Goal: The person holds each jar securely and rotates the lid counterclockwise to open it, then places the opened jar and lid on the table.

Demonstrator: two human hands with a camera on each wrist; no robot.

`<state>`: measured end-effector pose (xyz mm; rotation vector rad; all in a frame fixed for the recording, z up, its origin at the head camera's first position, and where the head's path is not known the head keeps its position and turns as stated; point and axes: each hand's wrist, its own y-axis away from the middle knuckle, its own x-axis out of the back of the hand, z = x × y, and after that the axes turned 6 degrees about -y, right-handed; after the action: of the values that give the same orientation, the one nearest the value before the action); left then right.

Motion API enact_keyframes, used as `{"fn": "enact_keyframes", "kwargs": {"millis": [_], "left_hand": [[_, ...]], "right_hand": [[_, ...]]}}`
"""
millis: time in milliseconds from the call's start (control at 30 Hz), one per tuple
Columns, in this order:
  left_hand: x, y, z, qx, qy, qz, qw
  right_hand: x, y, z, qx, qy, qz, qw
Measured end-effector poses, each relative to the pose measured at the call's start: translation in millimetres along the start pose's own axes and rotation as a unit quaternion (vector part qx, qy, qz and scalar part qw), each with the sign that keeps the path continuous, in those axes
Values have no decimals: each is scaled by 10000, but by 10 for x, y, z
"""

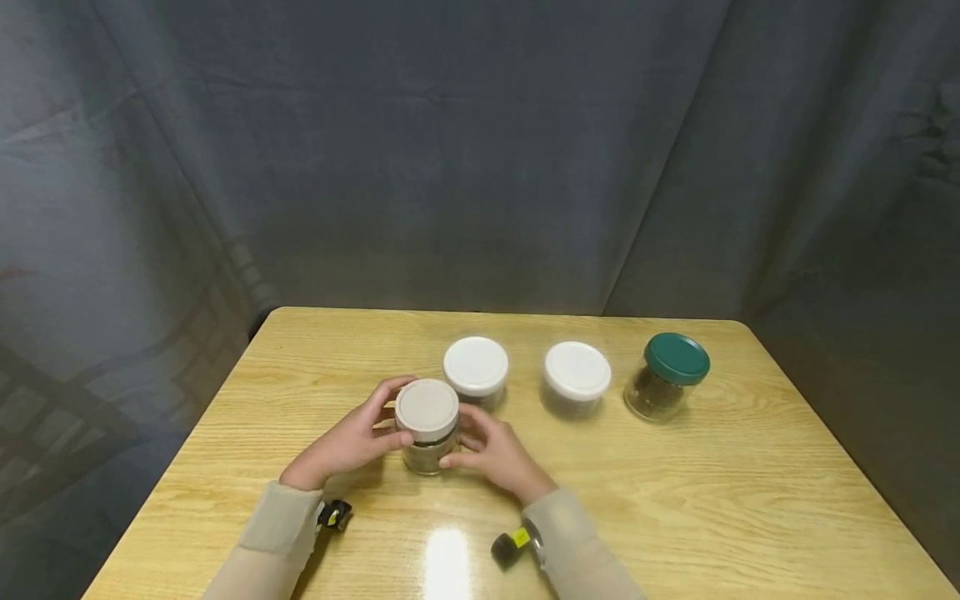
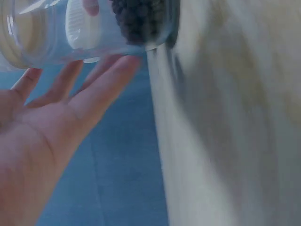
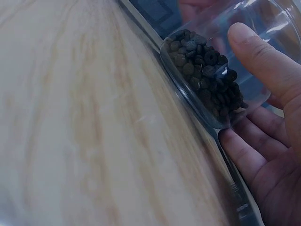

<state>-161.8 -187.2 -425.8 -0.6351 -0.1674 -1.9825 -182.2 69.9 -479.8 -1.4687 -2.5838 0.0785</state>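
A clear jar with a beige lid (image 1: 427,408) stands upright near the middle of the table, between both hands. My left hand (image 1: 358,433) holds it from the left, thumb on the near side by the lid and fingers around the back. From the right, my right hand (image 1: 498,454) grips the jar's body, its thumb (image 3: 256,52) lying along the clear wall. Small dark pieces (image 3: 202,70), some ring-shaped, fill the lower part of the jar. The left fingers (image 2: 106,87) reach along the jar's side in the left wrist view.
Close behind the held jar is a white-lidded jar (image 1: 476,367). Another white-lidded jar (image 1: 577,372) stands to its right, then a green-lidded jar (image 1: 667,375) with dark contents. The wooden table (image 1: 720,500) ends at a grey curtain (image 1: 450,167).
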Motion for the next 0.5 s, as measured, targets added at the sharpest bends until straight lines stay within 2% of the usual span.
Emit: {"fn": "enact_keyframes", "kwargs": {"millis": [133,233,300,367,500], "left_hand": [[36,17,93,-175,-75,619,9979],[50,26,177,-537,-514,1132,9908],[50,33,233,-834,-1101,1374,9809],[42,37,280,-1189,-1668,1497,9673],[18,31,342,-1917,-2469,1385,9397]], "right_hand": [[-8,-5,9,11,-23,5,10000],[-10,-5,12,18,-23,22,10000],[-7,-5,10,12,-7,25,10000],[-4,-4,10,29,-1,16,10000],[4,0,3,50,7,0,10000]]}}
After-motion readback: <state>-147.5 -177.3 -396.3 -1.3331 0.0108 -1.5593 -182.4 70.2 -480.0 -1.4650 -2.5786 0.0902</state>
